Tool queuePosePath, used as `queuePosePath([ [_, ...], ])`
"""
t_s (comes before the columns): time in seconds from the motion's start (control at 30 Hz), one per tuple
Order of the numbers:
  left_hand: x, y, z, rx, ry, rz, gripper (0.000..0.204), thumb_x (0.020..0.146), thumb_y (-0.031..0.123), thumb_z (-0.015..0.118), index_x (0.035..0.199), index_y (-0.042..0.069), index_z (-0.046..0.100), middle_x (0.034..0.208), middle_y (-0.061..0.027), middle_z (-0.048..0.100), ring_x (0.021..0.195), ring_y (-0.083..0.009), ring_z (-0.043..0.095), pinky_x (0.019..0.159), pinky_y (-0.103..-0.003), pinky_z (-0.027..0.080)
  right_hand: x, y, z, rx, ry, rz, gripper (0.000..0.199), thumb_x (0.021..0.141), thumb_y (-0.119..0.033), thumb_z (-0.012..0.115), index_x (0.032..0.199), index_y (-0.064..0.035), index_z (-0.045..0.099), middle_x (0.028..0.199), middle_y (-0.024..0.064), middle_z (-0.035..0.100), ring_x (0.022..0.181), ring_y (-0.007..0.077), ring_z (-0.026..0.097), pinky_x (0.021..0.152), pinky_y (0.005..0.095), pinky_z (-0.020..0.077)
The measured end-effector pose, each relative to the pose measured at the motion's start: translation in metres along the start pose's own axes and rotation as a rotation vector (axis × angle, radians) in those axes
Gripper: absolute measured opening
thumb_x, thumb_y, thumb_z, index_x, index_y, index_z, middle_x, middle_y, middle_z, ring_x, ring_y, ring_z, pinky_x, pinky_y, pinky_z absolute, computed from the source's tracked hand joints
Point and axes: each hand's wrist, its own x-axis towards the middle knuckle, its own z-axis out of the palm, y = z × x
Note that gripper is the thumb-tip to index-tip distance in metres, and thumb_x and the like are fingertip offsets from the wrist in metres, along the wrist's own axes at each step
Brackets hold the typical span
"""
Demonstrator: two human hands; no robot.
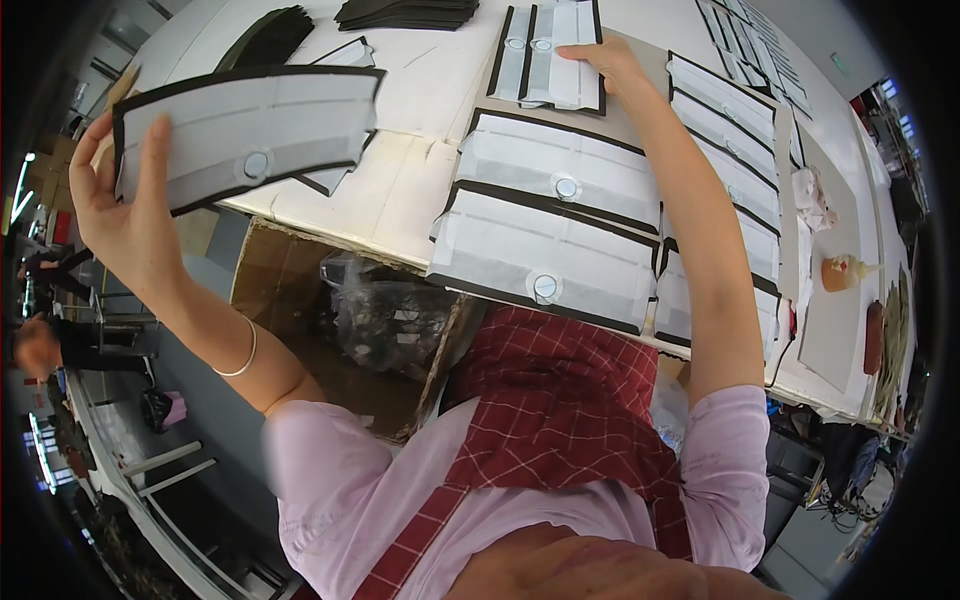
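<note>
My left hand (135, 200) is raised at the left, closed on one end of a pale grey-white fabric panel (300, 120) with dark edges and a round disc low on its face. The thumb lies on the pale side; the other fingers are behind. Another similar panel (345, 172) shows partly behind it. My right hand (610, 62) reaches across to the far side of the table, its thumb over a dark-edged panel (520, 75) and its other fingers partly hidden at that panel's edge. Two similar panels, a farther panel (560, 160) and a nearer panel (540, 255), lie between my arms.
More panels (725, 110) lie in rows right of my right forearm. Dark stacked pieces (405, 14) sit at the far edge of the white table (400, 185). Below its front edge stands an open cardboard box (270, 270) holding clear plastic. A small orange bottle (840, 273) stands at right.
</note>
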Motion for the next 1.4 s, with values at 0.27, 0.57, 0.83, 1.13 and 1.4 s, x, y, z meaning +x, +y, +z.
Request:
queuePosePath([
  [0.27,-0.013,0.004,-0.012,-0.042,-0.031,-0.002,0.045,0.08,-0.002,0.081,0.12,-0.002,0.061,0.115,-0.0124,0.069,0.102,-0.0174,0.067,0.089,-0.028,0.055,0.002,0.008,0.0,-0.285,0.113,-0.233,0.075,0.065,-0.02,0.089,0.125,0.0082,0.056,0.106,0.0217,0.07,0.089,0.0309,0.071,0.08,0.038,0.0573],
  [0.57,-0.003,0.044,0.04,-0.21,-0.229,0.078,0.044,0.08,-0.002,0.081,0.121,-0.002,0.064,0.122,-0.0091,0.066,0.109,-0.0176,0.063,0.093,-0.028,0.053,-0.067,-0.058,0.02,-0.63,0.263,-0.827,0.051,0.081,-0.019,0.083,0.123,0.002,0.064,0.11,0.0126,0.071,0.103,0.0196,0.067,0.095,0.0322,0.0517],
  [0.83,0.019,0.074,0.168,-0.288,-0.148,0.563,0.062,0.082,0.008,0.078,0.136,0.0,0.049,0.124,-0.0149,0.062,0.122,-0.0272,0.055,0.1,-0.044,0.045,-0.128,-0.127,0.011,-0.194,-0.234,-0.443,0.037,0.089,-0.016,0.075,0.119,0.0033,0.066,0.101,0.0113,0.073,0.084,0.0179,0.07,0.078,0.0306,0.0564],
  [1.13,-0.095,0.01,0.268,-0.34,-0.729,0.463,0.055,0.097,0.046,0.059,0.12,-0.005,0.064,0.117,-0.0237,0.067,0.11,-0.0395,0.062,0.096,-0.045,0.049,-0.019,0.012,-0.065,0.14,-0.04,-0.084,0.056,0.08,-0.016,0.084,0.121,0.01,0.057,0.11,0.0212,0.069,0.089,0.0278,0.072,0.077,0.0398,0.0628],
  [1.4,-0.115,0.022,0.292,-0.288,-0.849,0.579,0.058,0.098,0.047,0.058,0.123,-0.005,0.062,0.122,-0.0224,0.064,0.114,-0.0364,0.06,0.101,-0.045,0.046,-0.025,0.013,-0.049,0.008,-0.001,-0.111,0.049,0.081,-0.013,0.083,0.119,0.0092,0.06,0.109,0.0219,0.069,0.088,0.0286,0.073,0.079,0.0393,0.0617],
])
